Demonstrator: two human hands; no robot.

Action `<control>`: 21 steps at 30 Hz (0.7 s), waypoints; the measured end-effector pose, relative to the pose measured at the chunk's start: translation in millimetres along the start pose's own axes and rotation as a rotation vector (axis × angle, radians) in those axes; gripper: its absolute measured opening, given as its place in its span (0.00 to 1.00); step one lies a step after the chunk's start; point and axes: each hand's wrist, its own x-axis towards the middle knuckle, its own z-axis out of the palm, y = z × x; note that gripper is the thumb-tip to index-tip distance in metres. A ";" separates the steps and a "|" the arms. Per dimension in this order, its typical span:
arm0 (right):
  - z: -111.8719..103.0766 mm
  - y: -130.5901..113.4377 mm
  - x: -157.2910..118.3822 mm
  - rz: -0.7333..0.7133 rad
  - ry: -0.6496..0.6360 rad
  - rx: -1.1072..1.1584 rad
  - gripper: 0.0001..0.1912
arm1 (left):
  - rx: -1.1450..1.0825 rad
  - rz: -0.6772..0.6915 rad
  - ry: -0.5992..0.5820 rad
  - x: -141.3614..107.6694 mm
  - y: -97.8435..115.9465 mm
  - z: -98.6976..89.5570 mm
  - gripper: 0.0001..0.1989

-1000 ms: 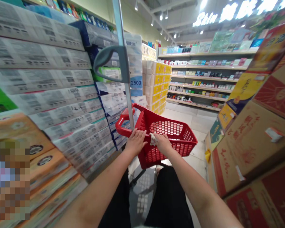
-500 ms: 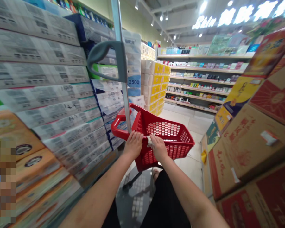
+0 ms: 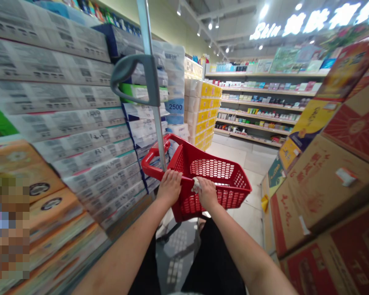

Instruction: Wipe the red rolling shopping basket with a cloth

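Observation:
A red plastic shopping cart [image 3: 221,191] with perforated sides stands in front of me, its basket pointing to the right. My left hand [image 3: 169,187] is closed over the near rim, close to the red handle loop [image 3: 150,167]. Farther along the same rim, my right hand [image 3: 207,193] presses a crumpled white tissue or cloth [image 3: 196,185] against the edge, fingers bent over it. A metal pole [image 3: 158,127] with a grey looped grip [image 3: 152,80] rises by the cart's handle end. Through the basket's holes only pale floor shows.
Stacked wrapped paper packs [image 3: 64,90] line the left, with orange packs [image 3: 55,192] below. Cardboard cartons [image 3: 322,184] wall the right side. Yellow-and-white packs [image 3: 207,106] and product shelves [image 3: 261,90] stand ahead. A blurred-out person [image 3: 6,229] is at the lower left.
The pole and grey grip have shifted slightly left in view. My right hand and the white tissue or cloth sit slightly farther right along the rim; my left hand is slightly left.

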 end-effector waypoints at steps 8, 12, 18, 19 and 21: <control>5.2 -50.3 23.0 -0.021 -0.077 -0.006 0.23 | 0.033 -0.025 -0.003 -3.0 -3.0 -0.2 0.21; 6.3 -38.5 17.5 -0.090 -0.053 0.010 0.24 | 0.032 0.015 -0.003 -5.6 -11.6 1.9 0.22; -11.7 34.5 -17.9 -0.016 0.016 -0.078 0.22 | 0.022 -0.002 0.008 -3.4 -14.0 3.0 0.22; -13.7 40.0 -20.3 0.026 0.026 -0.087 0.22 | 0.026 -0.009 0.011 -2.4 -12.0 3.2 0.21; -13.3 36.6 -18.0 0.118 0.033 -0.095 0.21 | 0.029 -0.024 0.020 0.1 -7.3 3.8 0.21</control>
